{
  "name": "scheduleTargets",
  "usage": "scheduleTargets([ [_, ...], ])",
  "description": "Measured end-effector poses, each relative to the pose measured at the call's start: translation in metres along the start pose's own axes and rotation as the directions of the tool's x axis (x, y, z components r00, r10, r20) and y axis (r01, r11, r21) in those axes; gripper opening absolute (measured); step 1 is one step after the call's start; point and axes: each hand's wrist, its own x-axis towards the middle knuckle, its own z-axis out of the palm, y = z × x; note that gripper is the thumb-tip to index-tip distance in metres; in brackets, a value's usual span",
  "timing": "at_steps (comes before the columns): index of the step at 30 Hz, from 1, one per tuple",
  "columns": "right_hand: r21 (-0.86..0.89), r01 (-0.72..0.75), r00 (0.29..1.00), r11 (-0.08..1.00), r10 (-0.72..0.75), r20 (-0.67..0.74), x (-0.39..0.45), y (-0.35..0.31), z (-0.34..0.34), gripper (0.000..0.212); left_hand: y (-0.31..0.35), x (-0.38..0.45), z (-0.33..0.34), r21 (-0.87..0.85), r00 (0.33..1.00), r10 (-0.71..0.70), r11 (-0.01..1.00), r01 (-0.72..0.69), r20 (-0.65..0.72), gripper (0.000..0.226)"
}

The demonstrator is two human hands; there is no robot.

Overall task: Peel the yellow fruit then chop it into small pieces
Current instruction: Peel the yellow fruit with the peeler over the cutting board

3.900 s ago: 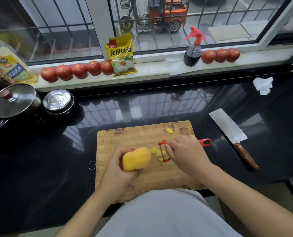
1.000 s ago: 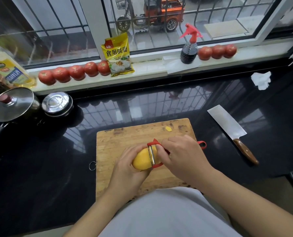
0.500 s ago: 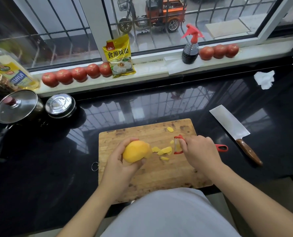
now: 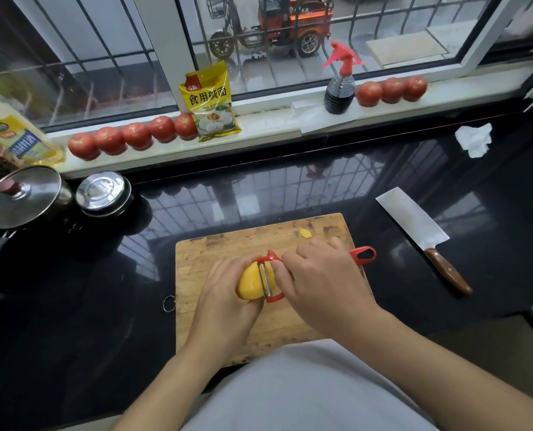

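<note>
I see the yellow fruit (image 4: pixel 250 284) held above the wooden cutting board (image 4: pixel 215 253), near its middle. My left hand (image 4: pixel 227 301) curls round the fruit from the left and below. My right hand (image 4: pixel 324 283) is clamped on the red peeler (image 4: pixel 269 279), whose blade lies against the fruit's right side. A small scrap of peel (image 4: pixel 304 233) sits near the board's far edge. A cleaver (image 4: pixel 414 227) lies on the black bench (image 4: pixel 72 306), well to the right of the board.
</note>
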Motion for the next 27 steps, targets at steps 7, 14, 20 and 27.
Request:
scheduleTargets([
  [7,-0.07,0.016,0.997,0.997,-0.011,0.072,-0.006,0.016,0.015,0.047,0.003,-0.007,0.002,-0.058,0.999,-0.029,0.998,0.028,-0.017,0.061],
  [14,-0.2,-0.206,0.941,0.958,0.25,0.228,-0.015,0.072,0.057,0.048,-0.002,-0.007,-0.006,-0.348,0.959,-0.269,0.893,0.284,0.093,0.058],
  [20,-0.281,-0.18,0.853,0.943,0.292,0.434,-0.016,0.084,0.077,0.04,-0.008,-0.005,-0.005,-0.403,0.927,-0.351,0.835,0.375,0.133,0.054],
  [27,0.057,-0.101,0.991,0.993,0.095,0.094,-0.006,0.042,0.032,0.051,-0.012,-0.005,-0.002,-0.311,0.953,-0.278,0.901,0.302,0.12,0.052],
])
